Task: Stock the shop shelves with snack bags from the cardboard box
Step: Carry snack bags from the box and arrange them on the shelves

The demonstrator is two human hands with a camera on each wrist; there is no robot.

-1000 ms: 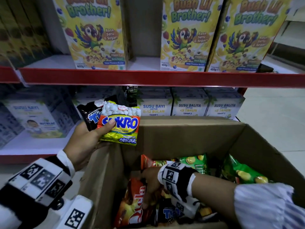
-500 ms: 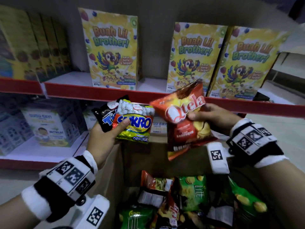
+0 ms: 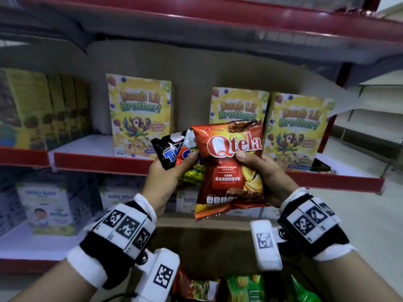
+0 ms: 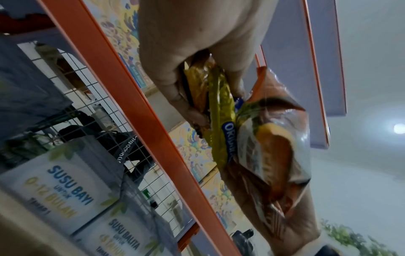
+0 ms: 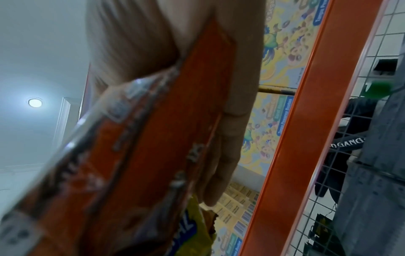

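Note:
My right hand (image 3: 259, 168) grips a red Qtela barbeque bag (image 3: 229, 168) upright at chest height, thumb on its front, fingers behind. My left hand (image 3: 174, 168) holds a black snack bag (image 3: 165, 149) and a yellow Sukro bag (image 3: 192, 175) together; the Qtela bag overlaps them on the right. In the left wrist view the Sukro bag (image 4: 219, 121) sits between thumb and fingers, with the Qtela bag (image 4: 274, 147) beside it. Seen from the right wrist, the Qtela bag (image 5: 153, 138) lies flat along my palm. The cardboard box (image 3: 207, 238) is below my wrists, with more bags (image 3: 244, 286) inside.
Straight ahead, a red-edged shelf (image 3: 98, 162) carries yellow cereal boxes (image 3: 139, 114) with gaps between them. The shelf below holds white milk-powder boxes (image 3: 45, 205). Another red shelf (image 3: 218, 16) hangs overhead. White shelving and floor lie to the right.
My right hand lifted the Qtela bag out of the box and brought it up against the bags in my left hand. Both hands rose, and my view tilted up.

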